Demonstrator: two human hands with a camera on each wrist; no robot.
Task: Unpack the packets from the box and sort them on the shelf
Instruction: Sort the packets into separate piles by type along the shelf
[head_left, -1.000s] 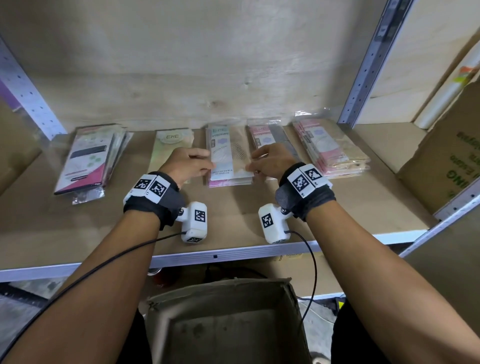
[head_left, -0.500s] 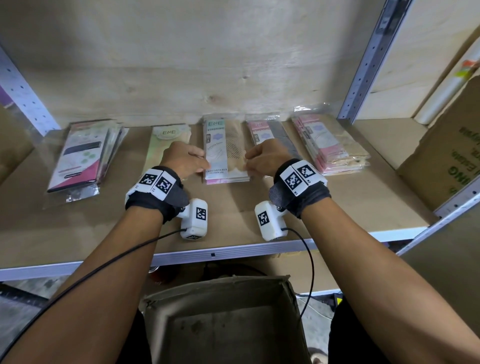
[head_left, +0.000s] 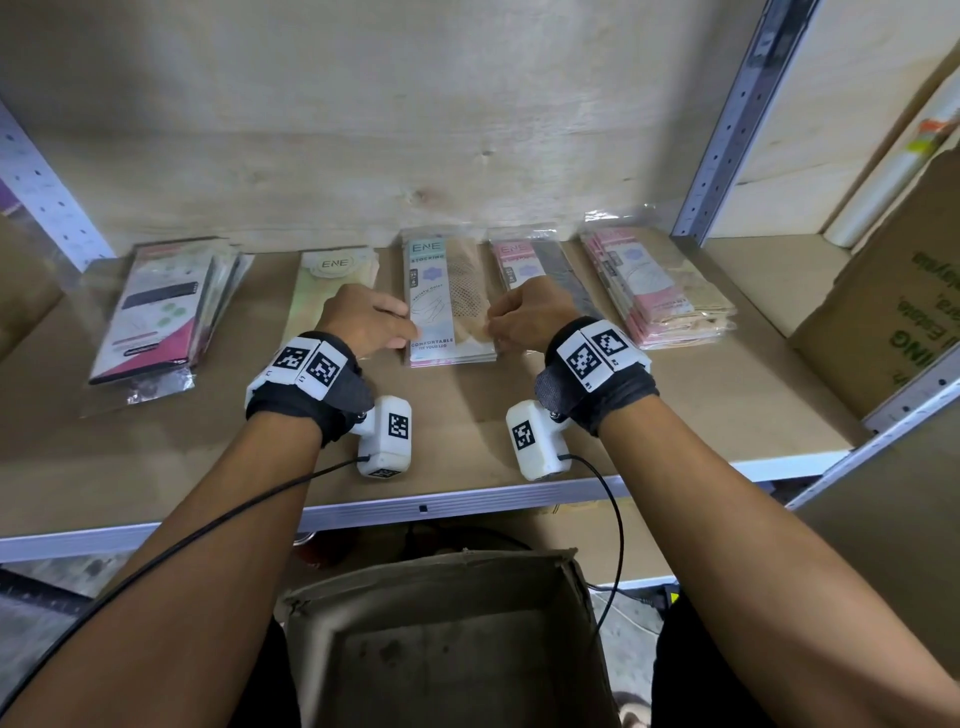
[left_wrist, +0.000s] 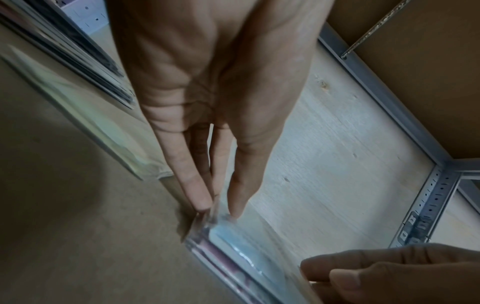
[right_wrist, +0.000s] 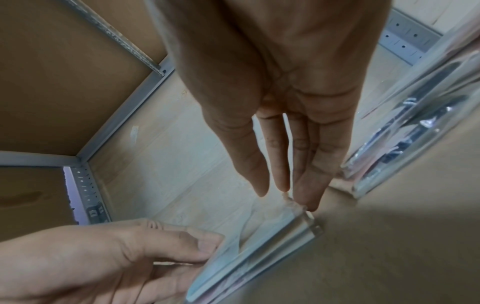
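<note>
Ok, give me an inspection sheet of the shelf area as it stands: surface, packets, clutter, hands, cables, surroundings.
Surface: wooden shelf with a metal front edge; packets lie along the back.
Job's things: five piles in a row; black-and-pink pile far left, cream ENE packet, blue ENE stack in the middle, pink-and-grey pile, pink-and-beige pile far right. Cardboard box below the shelf; bottom looks bare.
Clutter: nothing seen.
Hands: left hand and right hand flank the blue ENE stack, straight fingers touching its side edges.
Cables: black cable from each wrist camera, hanging off the shelf front.
Surroundings: metal upright, printed carton on the right.
</note>
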